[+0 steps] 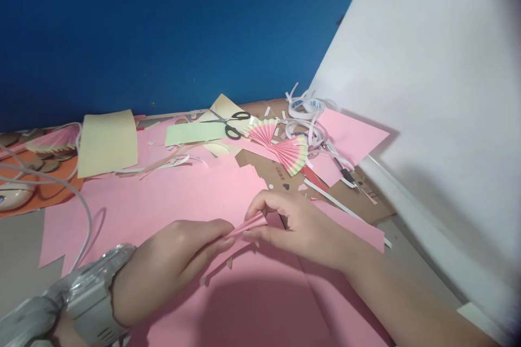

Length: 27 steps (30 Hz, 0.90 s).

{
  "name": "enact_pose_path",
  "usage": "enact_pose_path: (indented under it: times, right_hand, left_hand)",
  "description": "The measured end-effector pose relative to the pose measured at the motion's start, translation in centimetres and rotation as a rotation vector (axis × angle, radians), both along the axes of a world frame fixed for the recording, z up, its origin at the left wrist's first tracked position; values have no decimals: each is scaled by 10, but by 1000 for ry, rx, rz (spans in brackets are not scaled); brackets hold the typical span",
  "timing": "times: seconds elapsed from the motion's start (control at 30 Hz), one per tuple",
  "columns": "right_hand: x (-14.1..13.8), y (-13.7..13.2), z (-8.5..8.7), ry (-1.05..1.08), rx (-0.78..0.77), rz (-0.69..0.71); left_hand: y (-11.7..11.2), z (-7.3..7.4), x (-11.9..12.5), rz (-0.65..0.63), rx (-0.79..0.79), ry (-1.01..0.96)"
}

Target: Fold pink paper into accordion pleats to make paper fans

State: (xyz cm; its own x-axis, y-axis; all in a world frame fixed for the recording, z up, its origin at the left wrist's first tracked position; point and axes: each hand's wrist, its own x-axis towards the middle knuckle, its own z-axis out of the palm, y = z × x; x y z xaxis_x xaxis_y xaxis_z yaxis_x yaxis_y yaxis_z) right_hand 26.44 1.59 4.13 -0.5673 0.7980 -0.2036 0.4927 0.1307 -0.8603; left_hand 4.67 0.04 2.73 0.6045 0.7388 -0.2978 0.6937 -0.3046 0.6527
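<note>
The left hand (175, 255) and right hand (301, 227) both gripped the pleated pink strip (253, 222) over the large pink sheet (183, 195). Beyond that sheet lay black-handled scissors (224, 121) and a bow-shaped paper fan (286, 150).

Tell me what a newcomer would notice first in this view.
Probably the pink-and-green pleated paper bow, right of centre beyond the hands, with the black-handled scissors beside it on the picture's left. Next, likely the folded pink paper pinched between the left hand and the right hand, above large pink sheets. The deep blue wall filling the upper left also stands out.
</note>
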Motion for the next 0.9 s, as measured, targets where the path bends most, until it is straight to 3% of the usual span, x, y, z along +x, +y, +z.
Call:
enact_pose_path:
  times: [0.2,0.4,0.67,0.9]
  right_hand:
    - [0,1,-5,49,5,-75]
    - [-4,-1,1,30,-35,-22]
    - [-10,-5,-3,87,-38,-51]
    - [-10,-10,-9,130,99,-67]
  left_hand:
    - [1,1,-4,-34,52,21]
    - [-4,5,7,91,92,-41]
    - [-7,2,12,144,-4,-106]
    - [-8,-1,8,102,-65,-172]
